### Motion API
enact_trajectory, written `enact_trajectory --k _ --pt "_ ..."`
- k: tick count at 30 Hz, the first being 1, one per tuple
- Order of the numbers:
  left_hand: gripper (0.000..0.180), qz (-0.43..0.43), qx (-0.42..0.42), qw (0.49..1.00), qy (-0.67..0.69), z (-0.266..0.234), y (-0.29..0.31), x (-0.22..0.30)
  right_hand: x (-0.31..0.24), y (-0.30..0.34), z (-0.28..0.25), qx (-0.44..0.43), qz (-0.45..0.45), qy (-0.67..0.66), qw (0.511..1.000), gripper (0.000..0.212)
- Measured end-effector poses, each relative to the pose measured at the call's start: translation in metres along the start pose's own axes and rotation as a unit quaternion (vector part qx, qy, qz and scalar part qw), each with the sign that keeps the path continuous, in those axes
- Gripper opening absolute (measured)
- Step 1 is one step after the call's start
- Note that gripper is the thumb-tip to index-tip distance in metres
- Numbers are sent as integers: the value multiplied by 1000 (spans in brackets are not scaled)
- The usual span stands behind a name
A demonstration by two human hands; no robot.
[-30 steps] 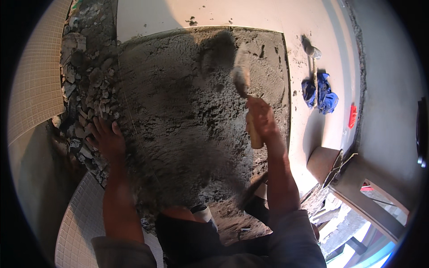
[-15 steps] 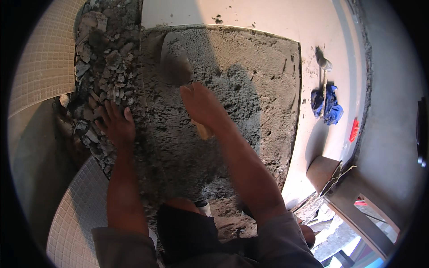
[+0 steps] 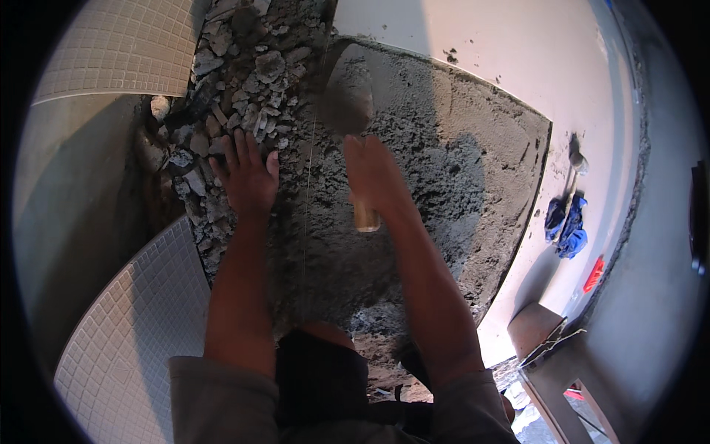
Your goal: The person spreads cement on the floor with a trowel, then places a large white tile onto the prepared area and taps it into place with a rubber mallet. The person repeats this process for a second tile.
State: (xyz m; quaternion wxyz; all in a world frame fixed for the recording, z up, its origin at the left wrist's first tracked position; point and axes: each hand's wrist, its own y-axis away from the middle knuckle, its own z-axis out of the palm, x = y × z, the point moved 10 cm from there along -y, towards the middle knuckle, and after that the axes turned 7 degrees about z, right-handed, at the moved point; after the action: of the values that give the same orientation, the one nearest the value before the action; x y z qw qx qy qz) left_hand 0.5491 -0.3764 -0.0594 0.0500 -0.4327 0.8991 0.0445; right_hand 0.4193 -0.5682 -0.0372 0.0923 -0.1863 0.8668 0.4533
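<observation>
My right hand (image 3: 376, 176) is closed around the wooden handle of a trowel (image 3: 349, 92). The handle's butt sticks out below my fist, and the broad blade points away from me, slightly blurred, at the far left part of a grey mortar bed (image 3: 458, 192). The mortar looks rough near the middle and smoother toward its far and right sides. My left hand (image 3: 250, 177) rests palm down with fingers spread on broken rubble (image 3: 255, 92) beside the bed. A thin string line (image 3: 307, 214) runs between the rubble and the mortar.
Large pale tiles (image 3: 510, 37) border the mortar at the far and right sides. On them lie a mallet (image 3: 575, 174), blue gloves or cloth (image 3: 568, 228) and a red object (image 3: 594, 275). Small-square tiling (image 3: 140, 303) curves along the left. A grey wall (image 3: 669, 148) stands at right.
The whole view has turned and shifted, so the scene sits farther right. The trowel remains in my right hand near the bed's far left. My left hand stays on the rubble.
</observation>
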Motion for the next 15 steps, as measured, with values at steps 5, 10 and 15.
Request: enact_trajectory --k 5,10,15 --pt "61 -7 -32 999 -3 5 -1 -1 -32 42 -37 87 -304 248 916 41" --pt "57 0 17 1000 19 1 2 0 11 10 -87 -130 49 -7 990 34" --pt "63 -17 -70 997 -29 16 2 -3 16 6 -72 -111 -21 102 988 44"
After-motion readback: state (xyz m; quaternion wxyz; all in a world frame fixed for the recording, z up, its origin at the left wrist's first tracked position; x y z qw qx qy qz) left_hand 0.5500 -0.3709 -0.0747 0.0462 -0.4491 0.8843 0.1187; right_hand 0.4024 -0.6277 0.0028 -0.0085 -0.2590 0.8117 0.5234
